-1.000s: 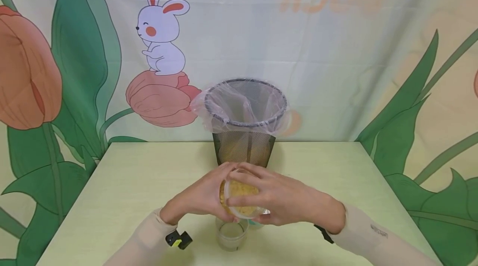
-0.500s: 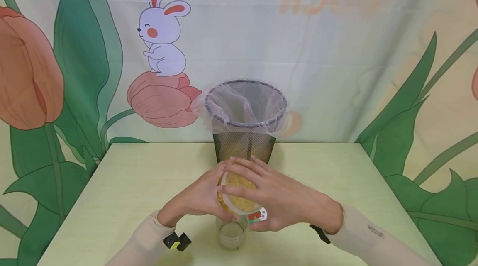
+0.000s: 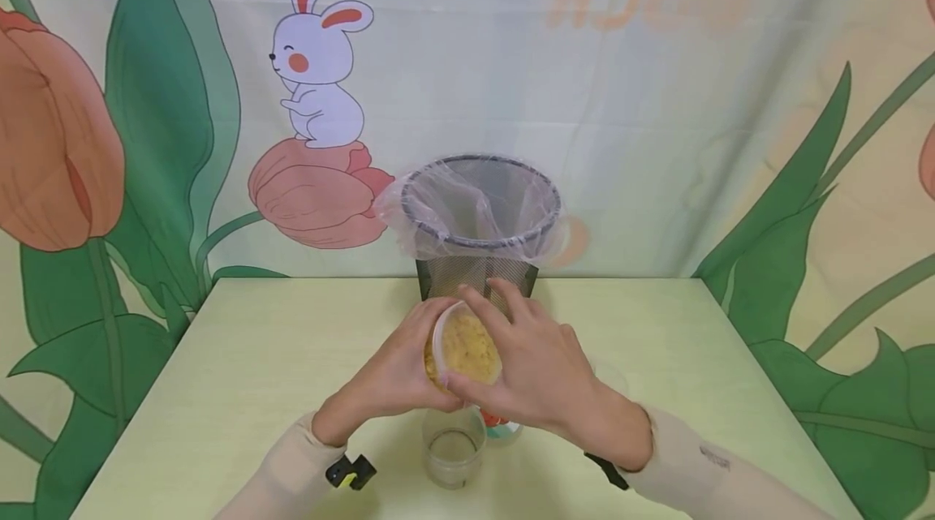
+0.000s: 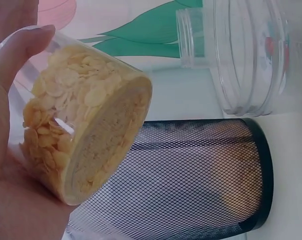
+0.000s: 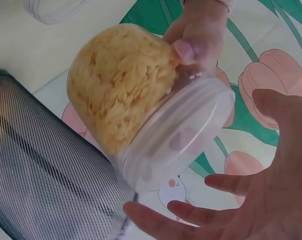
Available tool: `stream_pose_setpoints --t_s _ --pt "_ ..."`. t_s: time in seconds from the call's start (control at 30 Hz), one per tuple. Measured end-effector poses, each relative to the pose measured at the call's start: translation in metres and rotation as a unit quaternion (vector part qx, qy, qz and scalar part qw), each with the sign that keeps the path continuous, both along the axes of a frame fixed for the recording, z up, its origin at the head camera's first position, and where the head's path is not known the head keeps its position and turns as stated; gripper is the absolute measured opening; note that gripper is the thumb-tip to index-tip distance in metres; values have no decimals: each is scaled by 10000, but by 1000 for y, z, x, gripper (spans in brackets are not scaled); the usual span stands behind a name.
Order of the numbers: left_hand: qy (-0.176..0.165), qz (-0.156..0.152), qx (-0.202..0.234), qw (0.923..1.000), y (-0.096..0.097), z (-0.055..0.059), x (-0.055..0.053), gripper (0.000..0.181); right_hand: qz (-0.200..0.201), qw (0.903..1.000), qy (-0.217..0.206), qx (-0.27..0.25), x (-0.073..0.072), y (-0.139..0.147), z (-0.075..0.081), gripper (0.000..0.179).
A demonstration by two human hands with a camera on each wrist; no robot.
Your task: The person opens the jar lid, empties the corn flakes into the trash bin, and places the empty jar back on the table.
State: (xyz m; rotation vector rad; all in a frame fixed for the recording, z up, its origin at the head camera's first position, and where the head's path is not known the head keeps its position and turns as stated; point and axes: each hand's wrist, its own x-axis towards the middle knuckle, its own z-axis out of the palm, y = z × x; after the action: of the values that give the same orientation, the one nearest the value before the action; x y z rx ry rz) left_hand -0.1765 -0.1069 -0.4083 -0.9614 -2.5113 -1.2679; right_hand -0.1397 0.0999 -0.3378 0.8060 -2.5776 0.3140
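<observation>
Over the table, my left hand (image 3: pixel 398 362) grips a clear plastic jar (image 4: pixel 91 125) of yellow flakes, its fingers curled round the side. The jar is tilted, and its translucent white lid (image 5: pixel 181 135) faces my right hand (image 3: pixel 544 366). In the right wrist view that hand's fingers are spread around the lid with a gap between them and it. Below the hands stands an open clear jar (image 3: pixel 453 451). A clear container with a red and green picture (image 3: pixel 500 423) sits just behind it, partly hidden by my right hand.
A black mesh waste bin (image 3: pixel 431 281) with a pale pink plastic liner (image 3: pixel 402 208) stands at the back middle of the table, behind my hands. A curtain (image 3: pixel 643 139) printed with tulips and a rabbit hangs behind the table.
My right hand's fingers were laid across the lid; they have lifted and spread away from it. The flake jar has risen slightly, still in my left hand.
</observation>
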Motion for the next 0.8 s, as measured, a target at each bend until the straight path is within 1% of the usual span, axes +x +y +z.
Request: stream_pose_setpoints --t_s 0.07,0.2,0.4,0.5,0.63,0.7,0.8 --pt "82 102 -36 9999 1 -1 -1 105 -116 9999 -111 56 -2 -4 -2 86" --pt "115 212 -125 9996 1 -3 -2 106 -207 9995 -235 105 -7 -9 -8 87" --pt "171 234 -110 9995 1 -5 -3 110 -57 9997 -201 83 -13 -12 -14 77" --pt "188 217 -93 9995 0 -5 -4 109 77 9999 -142 55 -16 -12 -15 72" --pt "168 190 -82 9996 -2 -6 -6 104 417 9990 -152 4 -18 -11 -14 64" --pt "181 185 -101 9996 -3 -7 -7 102 609 9980 -195 -17 -19 -10 -13 63" --pt "169 157 -148 9996 -4 -7 -8 102 871 9956 -343 30 -20 -8 -11 64"
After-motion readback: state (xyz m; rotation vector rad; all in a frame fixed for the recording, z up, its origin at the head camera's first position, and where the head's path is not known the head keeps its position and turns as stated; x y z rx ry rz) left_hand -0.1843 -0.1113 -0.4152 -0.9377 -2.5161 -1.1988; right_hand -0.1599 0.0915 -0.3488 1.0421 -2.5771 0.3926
